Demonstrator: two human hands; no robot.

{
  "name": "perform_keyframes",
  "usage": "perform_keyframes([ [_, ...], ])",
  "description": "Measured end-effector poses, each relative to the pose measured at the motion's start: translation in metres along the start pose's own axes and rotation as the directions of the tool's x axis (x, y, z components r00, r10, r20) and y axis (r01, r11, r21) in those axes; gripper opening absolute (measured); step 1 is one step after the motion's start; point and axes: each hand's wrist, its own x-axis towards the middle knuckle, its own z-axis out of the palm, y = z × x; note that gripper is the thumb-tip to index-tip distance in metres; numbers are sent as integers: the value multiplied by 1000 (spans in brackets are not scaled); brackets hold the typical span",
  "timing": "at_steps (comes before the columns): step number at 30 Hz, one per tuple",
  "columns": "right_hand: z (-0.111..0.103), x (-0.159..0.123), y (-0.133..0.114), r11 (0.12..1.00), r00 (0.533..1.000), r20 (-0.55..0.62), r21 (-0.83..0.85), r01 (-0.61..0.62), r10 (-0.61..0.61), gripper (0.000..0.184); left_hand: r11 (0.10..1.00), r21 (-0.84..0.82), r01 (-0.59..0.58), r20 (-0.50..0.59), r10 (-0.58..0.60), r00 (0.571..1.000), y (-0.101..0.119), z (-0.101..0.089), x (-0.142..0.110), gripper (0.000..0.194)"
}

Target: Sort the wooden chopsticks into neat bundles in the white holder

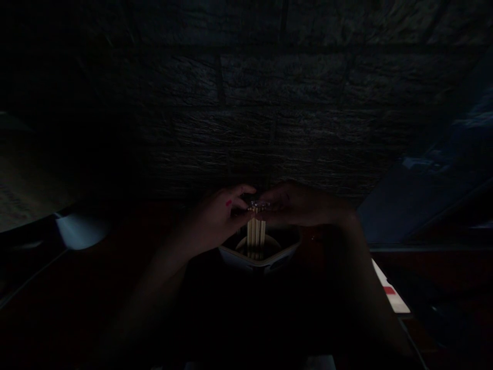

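The picture is very dark. A bundle of pale, thin wooden sticks (256, 236), like chopsticks, stands upright in a dark angular container with a light rim (257, 263). My left hand (227, 210) comes in from the left, its thumb and fingers closed around the upper end of the bundle. From the right, my right hand (298, 203) is closed at the same end, its fingertips meeting those of the left. Something shiny and clear, perhaps plastic wrap (259, 205), shows between the fingers at the top. Inside the container, a pale curved edge lies behind the sticks.
A dark stone-block wall (246, 123) rises directly behind the hands. A pale blue-white object (80, 231) is at the left, beside a large tan surface (26, 180). At the right are a grey-blue panel (404, 205) and a white item with a red patch (391, 295).
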Motion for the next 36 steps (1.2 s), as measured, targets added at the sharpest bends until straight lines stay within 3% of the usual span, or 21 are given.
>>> perform_keyframes([
  [18, -5, -2, 7, 996, 996, 18, 21, -88, 88, 36, 977, -194, 86, 130, -61, 990, -2, -5, 7, 39],
  [36, -3, -2, 2, 992, 993, -26, -47, -117, 116, 32, 973, -206, 103, 168, -68, 983, -8, -3, 6, 46],
])
